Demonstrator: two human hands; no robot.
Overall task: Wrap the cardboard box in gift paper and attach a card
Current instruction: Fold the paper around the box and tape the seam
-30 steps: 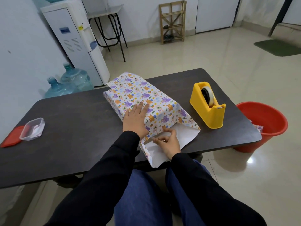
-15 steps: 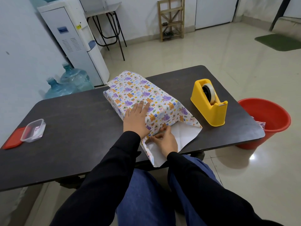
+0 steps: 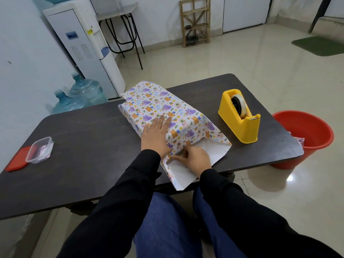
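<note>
The box (image 3: 160,107) lies in the middle of the dark table (image 3: 89,149), covered in gift paper printed with purple and orange animals. At its near end the paper stands open, its white inside flap (image 3: 210,151) spread flat over the table edge. My left hand (image 3: 157,135) rests flat on top of the box, fingers straight. My right hand (image 3: 195,158) presses the paper against the near end of the box, fingers pointing left along the fold. The cardboard itself is hidden under the paper.
A yellow tape dispenser (image 3: 240,116) stands to the right of the box. A clear plastic container (image 3: 40,152) with its red lid (image 3: 16,162) sits at the table's left edge. A red bucket (image 3: 305,136) stands on the floor at the right.
My right hand has gone from a pinching pose over the flap to pressing against the box's near end, pushing the paper in. The left hand has stayed flat on top.
</note>
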